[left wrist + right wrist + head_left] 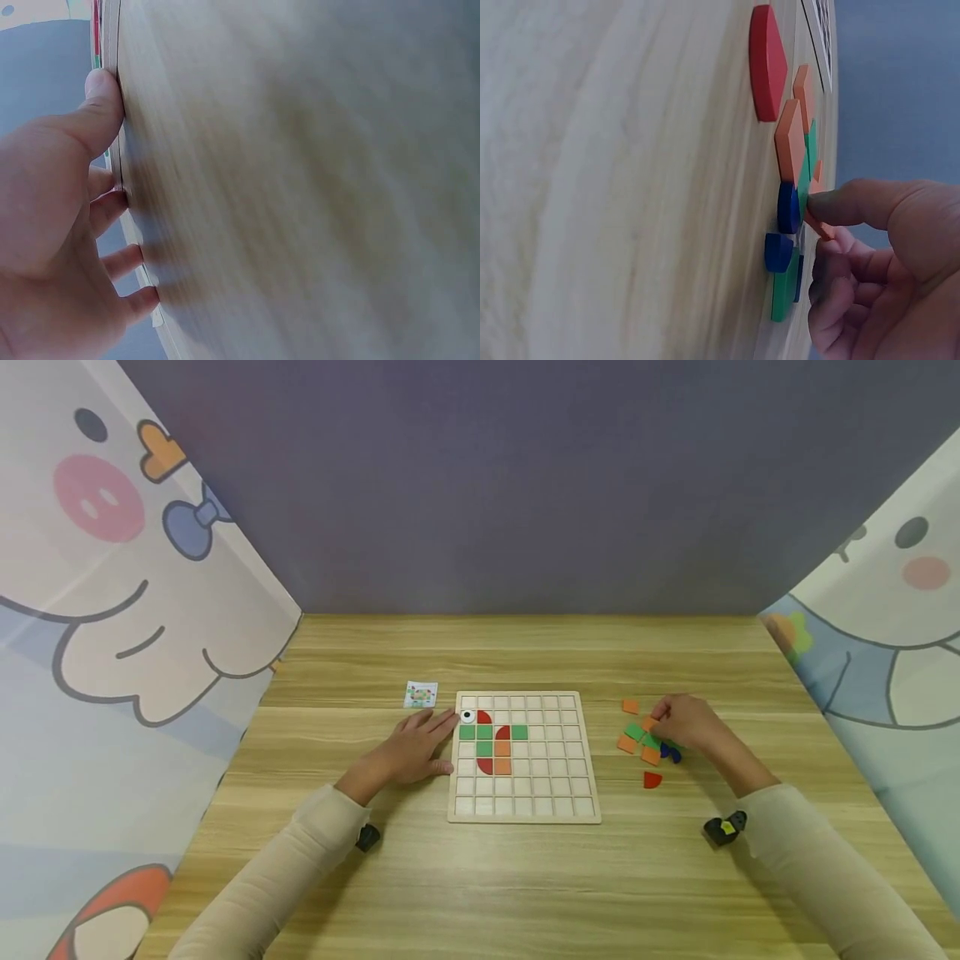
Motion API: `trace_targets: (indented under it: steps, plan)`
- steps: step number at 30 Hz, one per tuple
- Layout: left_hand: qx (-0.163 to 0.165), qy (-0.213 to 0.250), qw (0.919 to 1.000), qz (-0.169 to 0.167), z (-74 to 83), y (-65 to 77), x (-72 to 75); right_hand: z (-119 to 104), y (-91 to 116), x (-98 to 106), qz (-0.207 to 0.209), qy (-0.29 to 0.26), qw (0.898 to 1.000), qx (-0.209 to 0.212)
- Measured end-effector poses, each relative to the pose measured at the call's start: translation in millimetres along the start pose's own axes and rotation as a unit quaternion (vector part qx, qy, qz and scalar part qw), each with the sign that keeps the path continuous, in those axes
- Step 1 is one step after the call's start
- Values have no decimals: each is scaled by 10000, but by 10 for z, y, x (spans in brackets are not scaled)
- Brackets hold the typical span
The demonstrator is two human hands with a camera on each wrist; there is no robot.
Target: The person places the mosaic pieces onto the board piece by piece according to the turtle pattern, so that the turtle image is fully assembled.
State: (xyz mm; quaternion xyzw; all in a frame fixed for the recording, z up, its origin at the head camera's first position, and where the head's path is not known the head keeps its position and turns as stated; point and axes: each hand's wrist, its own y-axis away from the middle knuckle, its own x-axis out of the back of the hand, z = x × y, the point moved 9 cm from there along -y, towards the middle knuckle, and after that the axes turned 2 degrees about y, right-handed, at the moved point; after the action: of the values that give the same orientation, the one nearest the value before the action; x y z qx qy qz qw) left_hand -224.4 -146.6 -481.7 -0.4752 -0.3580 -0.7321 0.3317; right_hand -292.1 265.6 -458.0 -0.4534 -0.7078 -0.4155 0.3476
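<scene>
A wooden grid board (525, 817) lies mid-table, with green squares, orange squares, red quarter-round pieces and a round eye piece (467, 717) in its upper left cells. My left hand (414, 747) rests beside the board's left edge, fingers spread and fairly straight, fingertips and thumb at the rim. To the right, my right hand (686, 720) is over a loose group of tiles and pinches an orange square tile (820, 223) between thumb and fingers. Around it lie green tiles (784, 289), dark blue pieces (788, 208), other orange tiles (789, 142) and a red quarter-round piece (768, 64).
A small pattern card (421, 694) lies past the board's upper left corner. One orange tile (630, 706) sits apart, behind the loose group. Black wrist devices (724, 829) show at both sleeves. A grey panel (525, 485) stands along the table's back edge.
</scene>
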Motion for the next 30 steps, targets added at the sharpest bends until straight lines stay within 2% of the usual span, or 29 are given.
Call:
trace_targets:
  steps: [7,14,19,30]
  plan:
    - [-23,124,9999,-23,32,-6,29,-27,29,50,126,-132,9996,204]
    - [48,87,9999,-57,14,-6,3,-190,-23,110,368,-239,9984,354]
    - [-33,-9,10000,64,9,-16,17,-380,-70,22,245,-532,9971,495]
    - [32,123,9999,-50,29,9,33,-806,-200,-226,-213,-1313,9883,745]
